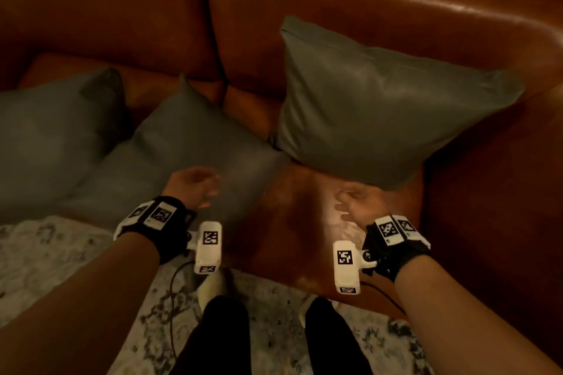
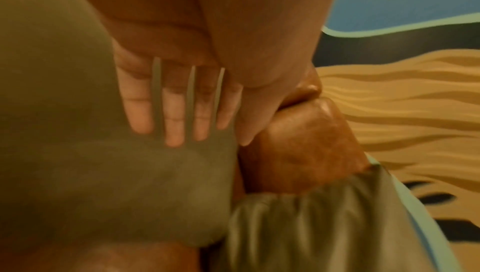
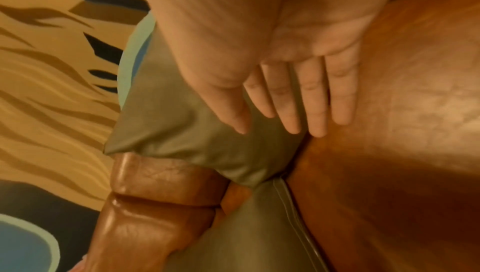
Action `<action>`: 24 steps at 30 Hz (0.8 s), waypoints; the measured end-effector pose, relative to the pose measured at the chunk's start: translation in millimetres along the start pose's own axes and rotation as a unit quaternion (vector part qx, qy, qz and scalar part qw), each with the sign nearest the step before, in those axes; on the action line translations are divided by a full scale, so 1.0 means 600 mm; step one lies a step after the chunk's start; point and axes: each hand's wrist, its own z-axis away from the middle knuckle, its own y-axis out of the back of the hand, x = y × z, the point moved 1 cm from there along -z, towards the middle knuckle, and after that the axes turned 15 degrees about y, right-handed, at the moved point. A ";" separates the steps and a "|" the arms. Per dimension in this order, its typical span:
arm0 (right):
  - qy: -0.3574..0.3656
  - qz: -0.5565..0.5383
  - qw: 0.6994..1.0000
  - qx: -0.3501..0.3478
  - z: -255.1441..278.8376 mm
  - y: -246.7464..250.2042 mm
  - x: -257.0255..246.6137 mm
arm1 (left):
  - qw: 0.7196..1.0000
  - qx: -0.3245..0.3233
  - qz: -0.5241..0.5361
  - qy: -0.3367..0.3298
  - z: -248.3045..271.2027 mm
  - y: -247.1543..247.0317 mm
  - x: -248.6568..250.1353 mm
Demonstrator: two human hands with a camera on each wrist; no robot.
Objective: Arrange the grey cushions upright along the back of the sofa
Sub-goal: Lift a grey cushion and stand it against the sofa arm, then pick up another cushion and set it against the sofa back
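fingers of both hands hang straight and empty, left hand (image 1: 195, 187) over the middle grey cushion (image 1: 195, 158), right hand (image 1: 359, 205) over bare seat; right-end cushion (image 1: 384, 106) leans on the sofa (image 1: 350, 9) back, while two cushions, far-left one (image 1: 51, 134) included, lie flat.

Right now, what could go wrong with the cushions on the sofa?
The big grey cushion on the right only leans against the brown leather sofa, so it may slide down on the shiny leather. The middle grey cushion lies flat near the seat's front edge; a careless pull by the open left hand could tip it onto the patterned rug.
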 end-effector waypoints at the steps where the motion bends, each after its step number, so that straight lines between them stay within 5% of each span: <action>1: -0.009 -0.002 1.000 -0.006 0.004 -0.019 0.000 | 1.000 0.009 -0.001 0.014 -0.008 0.028 -0.019; 5: -0.013 0.016 1.000 -0.010 0.010 -0.081 -0.021 | 0.997 0.019 0.022 0.065 -0.042 0.098 -0.089; 15: -0.024 0.146 0.988 -0.035 0.030 -0.396 -0.159 | 0.994 0.031 -0.009 0.105 -0.149 0.347 -0.194; 24: 0.070 0.277 0.958 -0.012 -0.077 -0.443 -0.276 | 0.975 -0.094 0.125 0.158 -0.178 0.322 -0.201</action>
